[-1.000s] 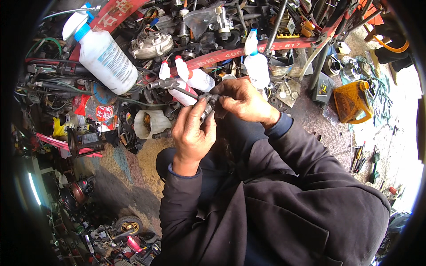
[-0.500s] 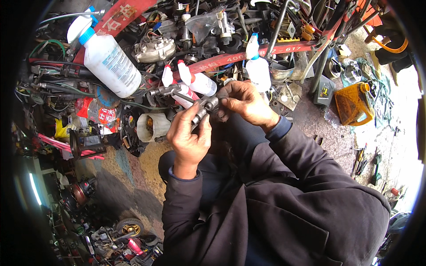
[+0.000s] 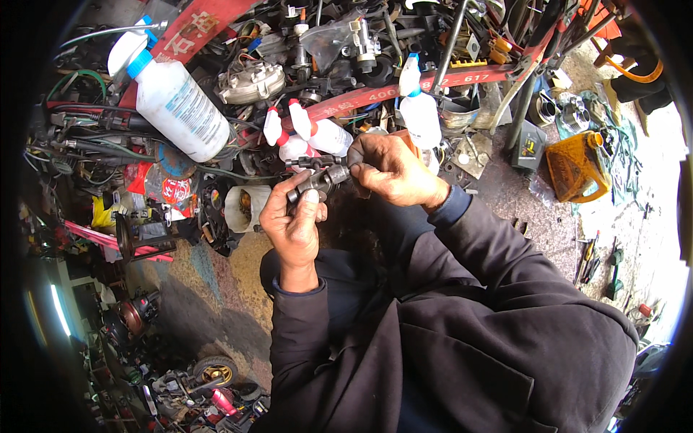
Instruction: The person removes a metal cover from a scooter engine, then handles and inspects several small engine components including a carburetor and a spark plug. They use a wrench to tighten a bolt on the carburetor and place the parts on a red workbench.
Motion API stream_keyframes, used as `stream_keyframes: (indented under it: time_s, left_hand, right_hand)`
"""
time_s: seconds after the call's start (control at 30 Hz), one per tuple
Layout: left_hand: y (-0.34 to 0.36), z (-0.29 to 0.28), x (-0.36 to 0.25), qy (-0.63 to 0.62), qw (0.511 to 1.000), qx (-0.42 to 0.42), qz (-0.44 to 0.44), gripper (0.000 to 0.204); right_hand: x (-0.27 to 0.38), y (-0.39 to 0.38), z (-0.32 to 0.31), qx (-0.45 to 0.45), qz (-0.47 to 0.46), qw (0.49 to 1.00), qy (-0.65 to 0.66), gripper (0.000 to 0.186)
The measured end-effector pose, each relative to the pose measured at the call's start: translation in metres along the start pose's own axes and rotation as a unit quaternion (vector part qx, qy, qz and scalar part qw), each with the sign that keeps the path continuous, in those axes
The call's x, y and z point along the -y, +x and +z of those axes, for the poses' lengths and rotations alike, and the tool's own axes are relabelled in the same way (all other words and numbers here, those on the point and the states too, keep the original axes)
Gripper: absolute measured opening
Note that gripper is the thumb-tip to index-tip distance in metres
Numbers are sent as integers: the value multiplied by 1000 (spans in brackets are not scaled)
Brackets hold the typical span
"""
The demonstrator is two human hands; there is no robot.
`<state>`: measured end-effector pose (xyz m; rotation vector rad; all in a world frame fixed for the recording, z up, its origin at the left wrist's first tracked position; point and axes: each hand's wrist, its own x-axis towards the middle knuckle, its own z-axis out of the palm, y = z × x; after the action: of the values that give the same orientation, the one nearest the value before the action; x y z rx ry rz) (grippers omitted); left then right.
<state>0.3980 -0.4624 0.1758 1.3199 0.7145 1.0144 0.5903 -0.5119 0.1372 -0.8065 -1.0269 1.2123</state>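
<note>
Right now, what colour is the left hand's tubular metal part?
The tubular metal part is grey in the head view.

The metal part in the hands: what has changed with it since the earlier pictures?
The left hand has moved slightly left and turned the metal part, whose long end no longer sticks out to the upper left. The right hand stays at its right end; the big white bottle and orange jug stay put.

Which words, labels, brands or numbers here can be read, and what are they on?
I won't copy printed text, but it stands here:
Red bars: large pale characters and digits, partly legible.
Large white bottle: label lines too small.
Red bag: pale characters, partly blurred.
Dark container: small yellow marks, too blurred.
</note>
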Motion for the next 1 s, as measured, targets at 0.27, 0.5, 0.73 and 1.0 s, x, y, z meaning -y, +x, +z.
stream_keyframes:
  time_s: [0.27,0.5,0.73,1.0]
  left_hand:
    - [1,-2,-4,-67,997,13,-27,23]
    - [0,-1,-7,-31,1000,6,1,22]
    - [0,1,-10,57,998,-4,27,23]
    - [1,-4,-12,117,992,21,35,23]
  right_hand:
    - [1,1,1,6,-18,1000,-17,3]
    - [0,0,4,-8,-7,1000,15,5]
    - [-9,1,4,-1,-12,997,77,9]
    - [-18,1,5,-5,-1,992,125,14]
